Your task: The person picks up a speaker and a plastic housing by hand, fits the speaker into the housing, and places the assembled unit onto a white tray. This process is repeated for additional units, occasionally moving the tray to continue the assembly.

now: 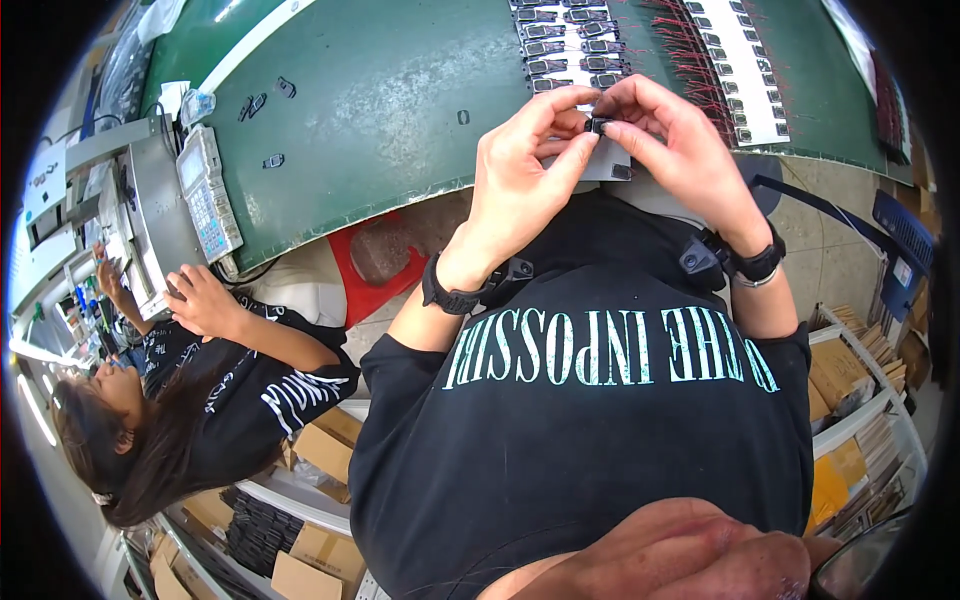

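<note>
Both hands meet over the near edge of the green table. A small black electronic part (pixel 597 126) is pinched between their fingertips; its exact kind is too small to tell. My left hand (pixel 528 165) closes thumb and index finger on its left side. On the other side, my right hand (pixel 675 140) grips it with thumb and fingertips. Under the hands lies a white strip (pixel 603 165), partly hidden, with rows of small black modules (pixel 545 48) along its far part. One more black module (pixel 622 172) rests at the strip's near end.
To the right, another white strip (pixel 735 75) carries black modules with thin red wires (pixel 690 60). Several loose black pieces (pixel 273 160) and a thin black frame (pixel 463 117) lie on the green table (pixel 370 110). A co-worker (pixel 230 360) sits left, by a grey keypad device (pixel 205 190).
</note>
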Demonstrator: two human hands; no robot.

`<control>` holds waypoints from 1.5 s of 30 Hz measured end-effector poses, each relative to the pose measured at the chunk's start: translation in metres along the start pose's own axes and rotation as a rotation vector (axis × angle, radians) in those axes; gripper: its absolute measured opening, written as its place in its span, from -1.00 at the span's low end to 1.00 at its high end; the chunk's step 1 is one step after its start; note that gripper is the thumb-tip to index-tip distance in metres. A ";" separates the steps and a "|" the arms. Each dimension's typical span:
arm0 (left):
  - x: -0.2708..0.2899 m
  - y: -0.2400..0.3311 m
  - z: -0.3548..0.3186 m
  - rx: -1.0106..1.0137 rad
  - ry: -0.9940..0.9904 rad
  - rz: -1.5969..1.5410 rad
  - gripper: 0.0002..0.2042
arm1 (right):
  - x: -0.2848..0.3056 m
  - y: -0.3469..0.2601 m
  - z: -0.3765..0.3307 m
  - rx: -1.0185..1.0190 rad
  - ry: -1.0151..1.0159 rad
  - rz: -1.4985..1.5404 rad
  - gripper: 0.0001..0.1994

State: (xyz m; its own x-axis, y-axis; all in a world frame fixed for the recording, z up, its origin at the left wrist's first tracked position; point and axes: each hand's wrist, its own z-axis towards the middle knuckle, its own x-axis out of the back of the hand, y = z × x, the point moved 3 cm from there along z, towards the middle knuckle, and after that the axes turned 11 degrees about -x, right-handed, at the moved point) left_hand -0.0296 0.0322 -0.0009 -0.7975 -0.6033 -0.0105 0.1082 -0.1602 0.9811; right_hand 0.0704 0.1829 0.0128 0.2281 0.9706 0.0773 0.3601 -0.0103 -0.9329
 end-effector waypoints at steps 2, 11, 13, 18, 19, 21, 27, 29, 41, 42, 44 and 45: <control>-0.001 0.000 -0.001 -0.057 0.028 0.034 -0.65 | -0.009 -0.009 -0.009 0.142 0.110 -0.240 -0.79; 0.014 0.007 -0.010 -0.117 0.126 0.324 -0.77 | -0.007 0.003 -0.032 0.058 0.331 -0.511 -0.86; 0.016 0.004 -0.010 -0.142 0.163 0.332 -0.83 | -0.007 0.006 -0.030 0.107 0.370 -0.535 -0.85; 0.018 0.006 -0.018 -0.149 0.174 0.421 -0.89 | -0.011 0.011 -0.026 0.297 0.475 -0.655 -0.82; 0.018 0.006 -0.020 -0.149 0.185 0.432 -0.89 | -0.011 0.010 -0.026 0.342 0.490 -0.689 -0.81; 0.017 0.014 -0.023 -0.255 0.202 0.507 -0.89 | -0.015 0.000 -0.031 0.404 0.551 -0.733 -0.82; 0.076 0.012 -0.012 -0.487 0.236 0.875 -0.76 | -0.007 0.014 -0.057 0.460 0.495 -0.761 -0.75; 0.116 0.008 0.000 -0.420 0.230 1.121 -0.56 | -0.009 0.014 -0.064 0.465 0.450 -0.806 -0.75; 0.263 -0.052 0.034 0.118 0.040 1.355 -0.10 | -0.015 0.011 -0.056 0.273 0.365 -0.746 -0.79; 0.247 -0.053 0.035 0.076 -0.033 1.363 -0.11 | -0.016 0.010 -0.055 0.272 0.364 -0.762 -0.79; 0.213 -0.052 0.032 0.021 -0.082 1.351 -0.13 | -0.017 0.008 -0.053 0.266 0.365 -0.790 -0.81; 0.195 -0.050 0.029 -0.032 -0.123 1.346 -0.14 | -0.017 0.007 -0.053 0.254 0.371 -0.796 -0.81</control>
State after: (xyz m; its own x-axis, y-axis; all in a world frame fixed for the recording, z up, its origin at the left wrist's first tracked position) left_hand -0.2074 -0.0545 -0.0463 -0.1100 -0.2318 0.9665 0.8537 0.4759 0.2113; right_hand 0.1168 0.1536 0.0231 0.2894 0.5282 0.7983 0.3358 0.7250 -0.6014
